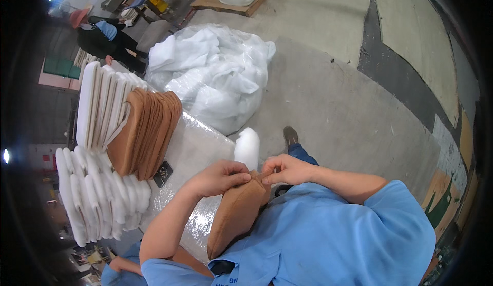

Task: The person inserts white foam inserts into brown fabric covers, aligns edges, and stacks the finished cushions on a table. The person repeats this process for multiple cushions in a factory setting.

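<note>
Against my body stands a brown fabric cushion cover (237,215), tilted, its upper end between my two hands. My left hand (224,177) pinches the cover's edge from the left. From the right, my right hand (283,169) has thumb and fingers closed on the same end, close to the left fingertips. Just beyond the hands a roll of white padding (247,147) sticks up; whether it touches the cover I cannot tell. The cover's lower part is partly hidden by my shirt.
A plastic-covered table (192,137) lies to my left, bearing stacked brown covers (146,132), white foam pads (95,106) and fluffy white pads (100,198). Beyond it sits a big clear bag of white filling (213,75). A person (105,37) stands far left; another's arm (126,265) shows lower left.
</note>
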Motion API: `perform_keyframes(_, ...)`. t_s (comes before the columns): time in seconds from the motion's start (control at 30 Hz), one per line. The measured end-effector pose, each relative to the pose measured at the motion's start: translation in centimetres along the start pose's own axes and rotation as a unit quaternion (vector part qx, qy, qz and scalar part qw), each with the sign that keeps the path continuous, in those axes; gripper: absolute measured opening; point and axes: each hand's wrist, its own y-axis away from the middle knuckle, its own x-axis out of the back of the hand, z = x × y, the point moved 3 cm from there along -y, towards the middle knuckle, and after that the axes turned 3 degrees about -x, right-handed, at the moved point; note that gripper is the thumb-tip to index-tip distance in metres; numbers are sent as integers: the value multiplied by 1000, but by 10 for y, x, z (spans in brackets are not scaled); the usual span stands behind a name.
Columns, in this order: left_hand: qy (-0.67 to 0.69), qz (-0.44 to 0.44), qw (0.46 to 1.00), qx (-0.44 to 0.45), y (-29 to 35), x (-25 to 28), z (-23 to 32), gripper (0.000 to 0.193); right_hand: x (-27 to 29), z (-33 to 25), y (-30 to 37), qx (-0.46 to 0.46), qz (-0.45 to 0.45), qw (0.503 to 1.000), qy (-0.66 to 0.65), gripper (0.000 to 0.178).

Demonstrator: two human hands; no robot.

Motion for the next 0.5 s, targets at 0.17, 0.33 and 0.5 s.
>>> perform_keyframes(0.17, 134, -64, 989, -4, -8, -5, -11, 21, -22, 13, 7, -27, -5, 939, -344, 8)
perform_keyframes(0.33, 133, -93, 985, 62, -23, -9, -20, 22, -29, 13, 8, 0, -8, 924, -382, 11)
perform_keyframes(0.5, 71, -91, 993, 34, -30, -5, -21, 24, -27, 22, 7, 6, 6, 925, -381, 10)
